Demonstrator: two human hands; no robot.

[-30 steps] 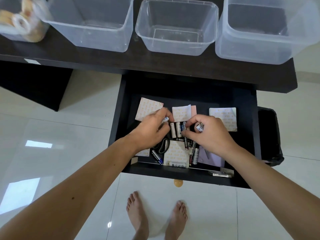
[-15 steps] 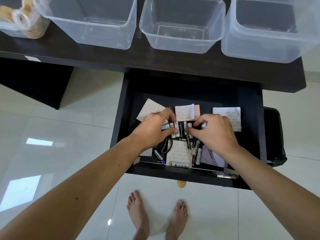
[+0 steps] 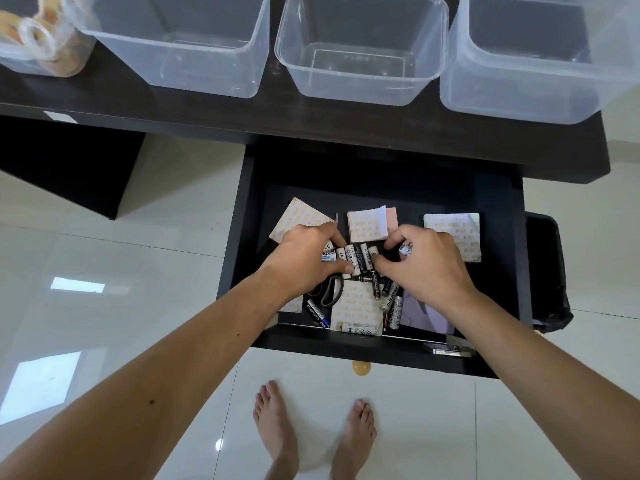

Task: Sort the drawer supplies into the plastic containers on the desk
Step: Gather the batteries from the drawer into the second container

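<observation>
The open black drawer [image 3: 408, 348] holds several batteries, sticky-note pads and scissors [image 3: 329, 292]. A row of batteries [image 3: 358, 258] lies between my hands. My left hand [image 3: 304, 259] curls its fingers and thumb around the left end of that row. My right hand [image 3: 424, 259] pinches the row's right end and also holds a battery [image 3: 404, 248] tucked under its fingers. More batteries [image 3: 389, 299] lie loose nearer the drawer front. Three clear plastic containers [image 3: 360, 50] stand on the desk above, with nothing visible in them.
A fourth container [image 3: 38, 39] at the far left of the dark desk [image 3: 207, 112] holds tape rolls. Note pads [image 3: 367, 223] lie at the drawer's back. A black bin [image 3: 547, 271] stands right of the drawer. My bare feet [image 3: 311, 431] are on white tiles.
Both hands have closed in from either side, gathering the batteries into a tight row between them. The camera has tilted slightly, so the containers sit higher in view.
</observation>
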